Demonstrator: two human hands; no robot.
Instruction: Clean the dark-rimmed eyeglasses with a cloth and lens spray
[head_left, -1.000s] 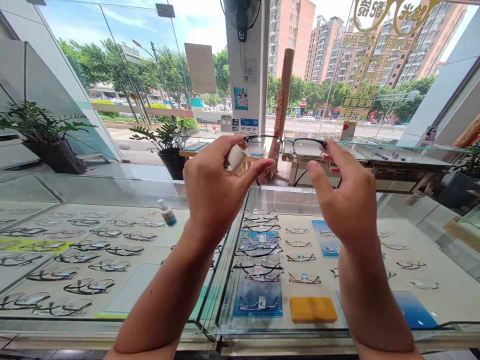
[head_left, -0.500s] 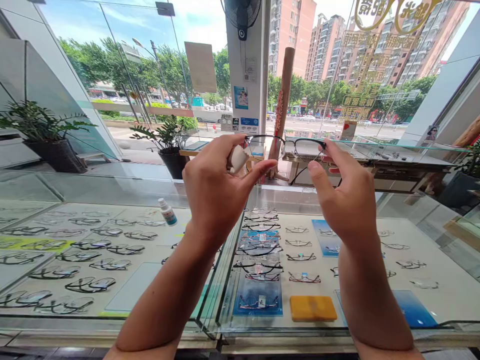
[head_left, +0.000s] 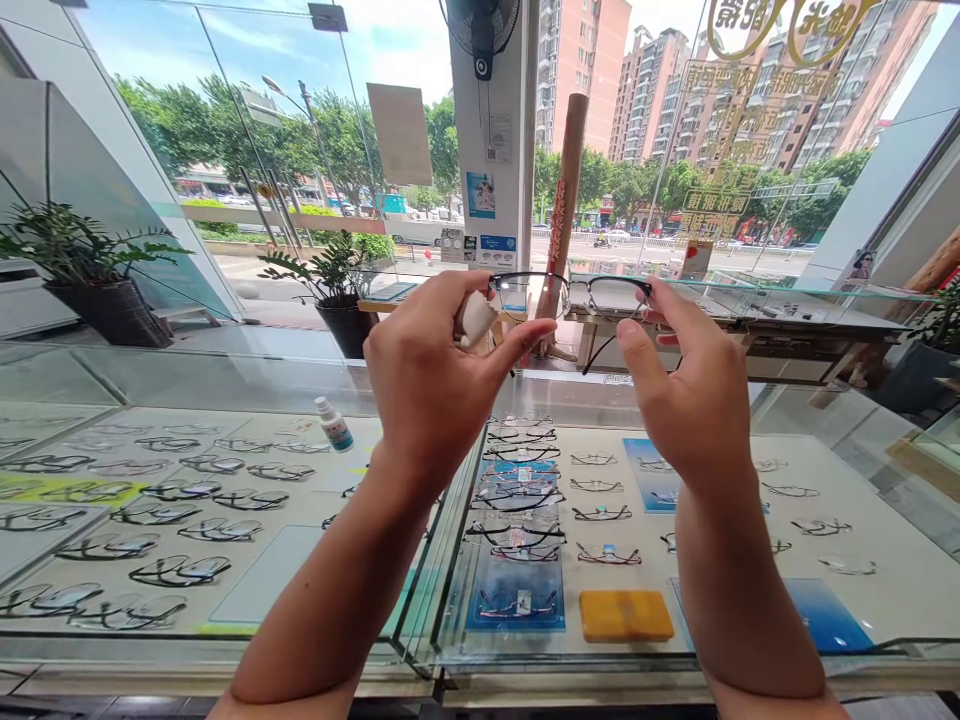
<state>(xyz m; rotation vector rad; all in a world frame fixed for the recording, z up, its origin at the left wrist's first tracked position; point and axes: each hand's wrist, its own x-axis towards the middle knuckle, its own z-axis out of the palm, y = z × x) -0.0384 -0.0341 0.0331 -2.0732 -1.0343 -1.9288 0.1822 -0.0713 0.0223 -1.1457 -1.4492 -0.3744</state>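
Between my two hands a pair of eyeglasses (head_left: 574, 281) is held up above the glass counter. The frame is dark along the top, with clear lenses facing the window. My left hand (head_left: 435, 360) grips its left end, the thumb stretched out below the lens. A crumpled white cloth (head_left: 474, 320) is tucked in that same hand's curled fingers. At the other end, the fingers of my right hand (head_left: 686, 380) pinch the right corner of the frame, with the thumb beneath. One dark temple arm hangs down behind the lenses.
Below lies a glass display case (head_left: 442, 590) with rows of eyeglasses. On its left top stands a small spray bottle (head_left: 334, 424); an orange case (head_left: 626, 616) lies at the front. Potted plants (head_left: 341, 290), a wooden post (head_left: 568, 190) and a far counter (head_left: 810, 335) stand beyond.
Hardly anything differs: both hands keep the eyeglasses at nearly the same place, and the view has shifted very slightly.
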